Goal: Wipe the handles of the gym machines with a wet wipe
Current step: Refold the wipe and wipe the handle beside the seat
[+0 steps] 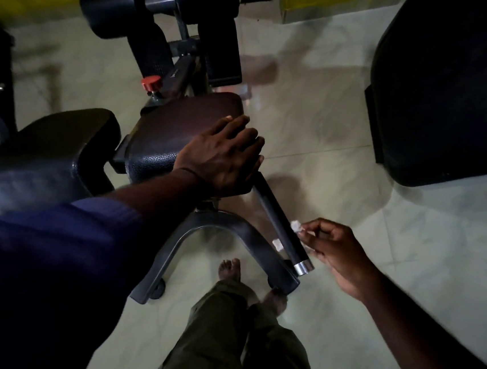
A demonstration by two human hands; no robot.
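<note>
The handle (277, 217), a dark bar with a chrome end cap (303, 268), runs diagonally from the seat pad (163, 135) down toward your feet, above the curved base frame (225, 236). Your right hand (334, 246) pinches a small white wet wipe (295, 226) between thumb and fingertips, touching the bar just above the cap; a pinch this light likely suits a narrow pass only. Your left hand (224, 152) lies flat, fingers spread and grasping nothing, over the pad's edge at the bar's upper end, apparently bracing you. The bar's right side faces open floor tiles (355, 180), so there is free room for strokes. On its left, the frame sits close beneath.
</note>
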